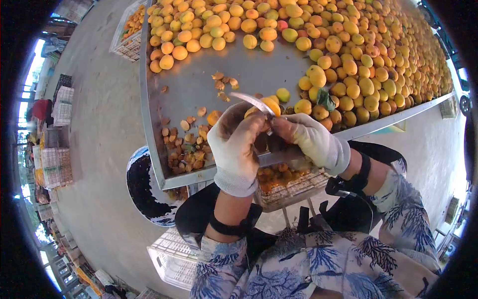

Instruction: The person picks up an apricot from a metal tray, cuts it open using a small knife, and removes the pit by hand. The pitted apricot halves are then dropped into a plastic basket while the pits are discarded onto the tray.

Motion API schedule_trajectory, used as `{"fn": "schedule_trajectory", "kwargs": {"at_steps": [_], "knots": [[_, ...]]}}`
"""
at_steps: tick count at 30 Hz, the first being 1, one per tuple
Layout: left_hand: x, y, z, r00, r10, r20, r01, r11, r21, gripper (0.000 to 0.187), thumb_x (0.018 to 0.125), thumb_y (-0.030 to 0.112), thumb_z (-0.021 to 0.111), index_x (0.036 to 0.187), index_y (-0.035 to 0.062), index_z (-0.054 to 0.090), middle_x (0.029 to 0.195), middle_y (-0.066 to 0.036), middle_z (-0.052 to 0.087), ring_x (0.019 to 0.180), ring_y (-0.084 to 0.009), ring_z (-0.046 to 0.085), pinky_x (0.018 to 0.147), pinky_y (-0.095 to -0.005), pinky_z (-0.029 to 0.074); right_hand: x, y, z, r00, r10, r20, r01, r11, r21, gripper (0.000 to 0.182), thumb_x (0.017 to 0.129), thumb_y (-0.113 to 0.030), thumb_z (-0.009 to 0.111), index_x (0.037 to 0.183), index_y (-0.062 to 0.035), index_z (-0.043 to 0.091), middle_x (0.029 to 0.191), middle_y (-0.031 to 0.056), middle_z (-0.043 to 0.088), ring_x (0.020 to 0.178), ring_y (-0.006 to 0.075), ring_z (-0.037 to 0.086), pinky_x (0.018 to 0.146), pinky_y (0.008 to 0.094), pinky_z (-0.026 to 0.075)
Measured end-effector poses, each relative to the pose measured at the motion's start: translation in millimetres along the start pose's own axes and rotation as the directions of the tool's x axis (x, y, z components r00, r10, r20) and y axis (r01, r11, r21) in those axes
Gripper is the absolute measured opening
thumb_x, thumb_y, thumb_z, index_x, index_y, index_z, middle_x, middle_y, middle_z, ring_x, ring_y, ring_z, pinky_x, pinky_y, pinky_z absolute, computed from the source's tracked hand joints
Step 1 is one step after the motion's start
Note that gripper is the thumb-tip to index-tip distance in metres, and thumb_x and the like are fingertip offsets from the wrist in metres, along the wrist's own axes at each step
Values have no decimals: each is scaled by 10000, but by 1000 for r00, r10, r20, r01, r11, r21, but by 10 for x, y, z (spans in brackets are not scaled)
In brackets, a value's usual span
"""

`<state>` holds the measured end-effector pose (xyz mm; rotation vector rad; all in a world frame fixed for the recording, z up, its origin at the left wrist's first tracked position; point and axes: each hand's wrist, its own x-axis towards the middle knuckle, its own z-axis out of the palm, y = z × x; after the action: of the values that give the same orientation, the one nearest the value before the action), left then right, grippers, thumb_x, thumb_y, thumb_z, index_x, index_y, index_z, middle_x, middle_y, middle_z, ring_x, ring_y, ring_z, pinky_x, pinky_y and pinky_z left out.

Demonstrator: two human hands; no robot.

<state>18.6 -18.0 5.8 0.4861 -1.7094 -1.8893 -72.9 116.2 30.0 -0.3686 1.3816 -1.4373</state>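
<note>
Both of my hands wear stained white gloves and meet at the near edge of a metal table (199, 89). My left hand (235, 147) is closed around an orange apricot (272, 105) that shows only partly above its fingers. A small knife with a curved blade (251, 101) is gripped in my right hand (312, 141), and the blade lies across the top of the fruit, its tip pointing left. Several loose apricots (318, 74) lie just beyond the hands.
A large heap of apricots (358, 45) covers the far and right table. Brown pits (184, 144) lie at the near left edge. A crate of cut fruit (284, 182) sits under the edge, beside a round basin (142, 187). White crates (172, 259) stand on the floor.
</note>
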Motion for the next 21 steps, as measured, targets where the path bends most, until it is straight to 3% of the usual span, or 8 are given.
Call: {"fn": "schedule_trajectory", "kwargs": {"at_steps": [4,5,7,9,11,16,19,21], "knots": [[43,43,-58,958,-285,-11,266,907,-326,197,890,50,526,980,-72,652,950,-97,655,826,-161,625,711,-267,504,-111,-135,-12,995,35,-98,-52,981,-184,441,939,-410,590,1081,3,656,874,0,643,775,66,557,684,242,471],[59,81,-76,962,-273,-26,249,910,-331,197,890,50,526,980,-72,652,950,-97,655,826,-161,625,711,-267,504,-110,-207,-172,997,76,18,-69,963,-259,414,932,-387,604,1069,-1,661,867,-3,656,787,75,580,696,249,480],[66,146,-58,896,-437,-74,376,838,-395,273,839,64,606,1075,-71,632,945,-87,664,815,-120,622,752,-256,515,-90,-221,-154,958,-263,-113,194,887,-418,323,870,-298,676,1043,-27,659,818,24,672,743,85,602,668,282,497],[34,62,42,936,-352,-27,322,883,-341,278,838,45,602,1089,-70,629,955,-89,660,829,-118,618,749,-253,515,-63,-227,-72,888,-402,-225,236,816,-527,302,844,-266,699,1032,-33,657,793,46,674,718,91,608,651,297,501],[-7,60,126,938,-335,82,342,867,-362,322,811,-36,583,1129,-73,612,986,-89,651,844,-115,610,735,-249,509,10,-197,-136,769,-631,-101,256,450,-856,298,813,-226,705,1022,-24,643,765,109,665,688,114,622,645,313,510],[-20,35,99,926,-357,123,374,911,-175,375,773,-62,594,1147,-83,593,986,-91,652,815,-114,609,730,-239,500,126,-133,-232,864,-481,-152,285,715,-638,265,828,-193,680,1006,0,646,719,96,650,640,130,604,610,314,497],[-35,10,95,911,-389,137,403,911,-92,376,765,-35,590,1138,-88,590,995,-98,658,833,-140,621,766,-262,501,133,-161,-219,937,-164,-309,63,948,-311,253,836,-205,689,939,26,664,728,27,647,675,89,581,606,277,484],[-48,-7,108,914,-381,141,393,917,-68,366,768,-2,582,1123,-91,594,1003,-104,663,864,-165,632,806,-288,505,116,-204,-157,936,-137,-325,48,963,-266,250,838,-204,687,939,24,666,731,36,652,679,86,580,618,279,488]]}}
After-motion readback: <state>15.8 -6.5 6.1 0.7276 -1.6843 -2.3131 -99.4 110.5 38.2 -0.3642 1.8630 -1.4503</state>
